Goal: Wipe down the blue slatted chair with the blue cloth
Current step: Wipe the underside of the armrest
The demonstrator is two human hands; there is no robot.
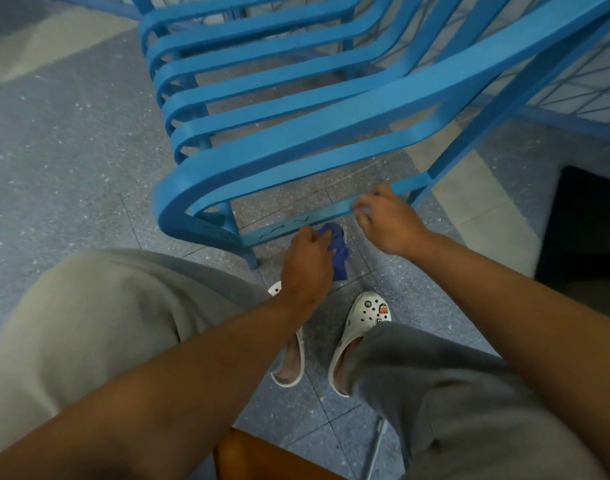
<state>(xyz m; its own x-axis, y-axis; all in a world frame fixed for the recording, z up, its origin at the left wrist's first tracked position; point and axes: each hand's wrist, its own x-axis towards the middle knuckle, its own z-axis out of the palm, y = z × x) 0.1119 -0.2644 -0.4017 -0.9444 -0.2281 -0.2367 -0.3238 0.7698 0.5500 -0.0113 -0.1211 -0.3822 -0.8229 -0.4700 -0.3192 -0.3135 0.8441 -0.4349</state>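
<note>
Chair [296,133] is tipped toward the camera, filling 12 to 2 o'clock, its low front rail [331,211] near centre. Cloth [336,244] is bunched in the left hand [307,261], fingers curled round it, pressed just under the rail. Right hand [388,220] is curled over the rail at 1 o'clock, steadying it. Dark scuffs are still seen on the rail at 11 o'clock of the cloth, so this rail is judged unfinished; whether the slats are wiped cannot be told. Floor [71,150] is speckled grey-blue tile with pale bands. More blue framework is seen behind at 12. White clogs [362,327] at 6.
</note>
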